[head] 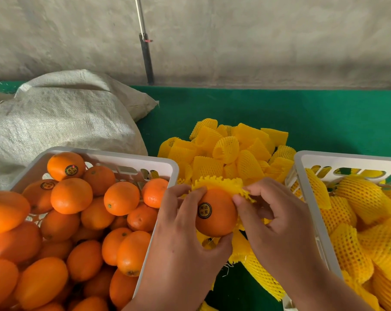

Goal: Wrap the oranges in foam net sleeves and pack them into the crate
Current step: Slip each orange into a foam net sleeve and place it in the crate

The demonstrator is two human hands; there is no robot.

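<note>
the green table [302, 122] runs across the middle of the view, with a grey wall behind it at twelve o'clock. a big woven sack [62, 117] slumps at ten o'clock, just behind the left crate [114, 157], a white plastic one heaped with bare oranges [71, 195], several carrying round dark stickers. at three to four o'clock the right crate [306, 158], also white, holds oranges already in yellow netting [360, 198]. between the crates, at about one o'clock from the hands, lies a loose pile of foam net sleeves [226, 149], and a few more trail down towards six o'clock. a dark pole [146, 57] leans against the wall at twelve.

in the gap between the crates the left hand [181, 234] grips one orange [216, 213], fingers curled over its top and thumb under it, sticker facing the camera. a foam sleeve [219, 184] sits over the far side of that orange. the right hand [277, 216] pinches the sleeve's ragged edge at the fruit's two o'clock side between thumb and fingertips, the other fingers curled.
</note>
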